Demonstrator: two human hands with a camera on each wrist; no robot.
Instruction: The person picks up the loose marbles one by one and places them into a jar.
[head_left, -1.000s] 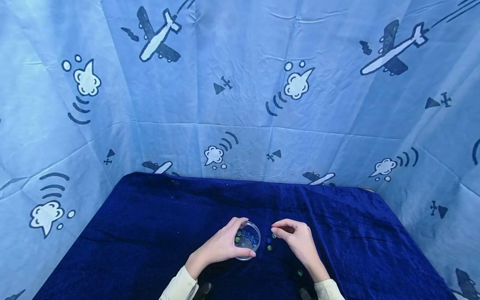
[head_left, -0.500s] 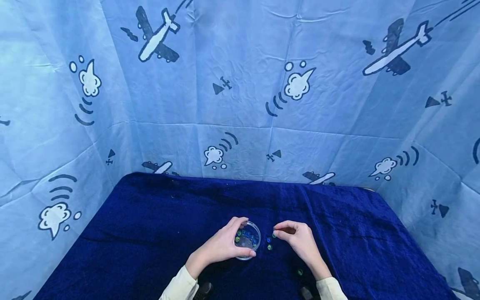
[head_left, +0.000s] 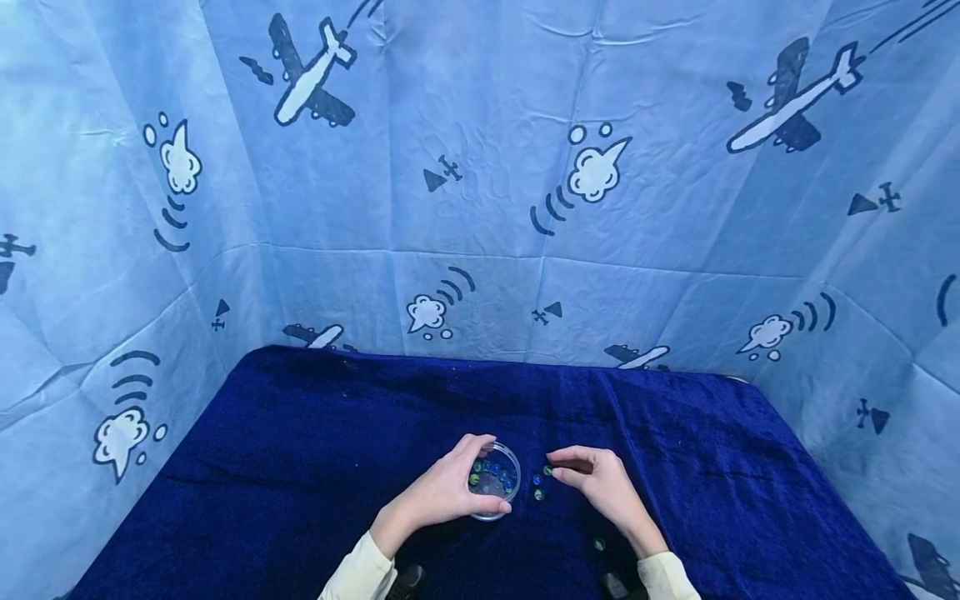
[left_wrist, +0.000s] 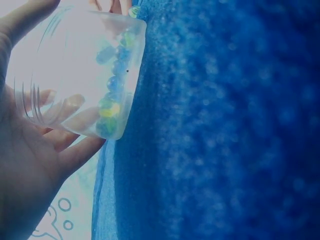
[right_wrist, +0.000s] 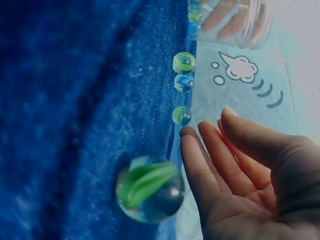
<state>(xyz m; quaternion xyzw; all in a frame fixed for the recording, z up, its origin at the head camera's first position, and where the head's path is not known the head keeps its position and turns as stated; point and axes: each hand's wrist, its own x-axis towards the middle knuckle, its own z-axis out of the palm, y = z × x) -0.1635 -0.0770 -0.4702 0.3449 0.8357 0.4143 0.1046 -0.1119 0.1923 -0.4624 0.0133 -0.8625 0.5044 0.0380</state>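
In the head view my left hand [head_left: 442, 492] grips a clear plastic jar [head_left: 491, 510], thumb on the near side and fingers round the far side. Blue and green-yellow glass marbles [left_wrist: 114, 85] lie along the jar's bottom in the left wrist view. My right hand [head_left: 596, 479] is held to the right of the jar, its thumb and fingers apart. Close by its fingertips sits a green-swirled marble [right_wrist: 181, 115] on the cloth. Beyond it are a blue marble [right_wrist: 184, 83] and another green one [right_wrist: 184, 63], lying between the right hand and the jar.
One more green marble [head_left: 599, 544] lies nearer me, beside the right wrist; it looms large in the right wrist view. Dark blue velvety cloth [head_left: 315, 433] covers the table. Light blue curtains [head_left: 495, 208] printed with planes stand behind and at both sides.
My right hand has drawn slightly back to the right and its thumb has parted from the fingers. The marble at its fingertips stays on the cloth. The left hand and jar keep their place.
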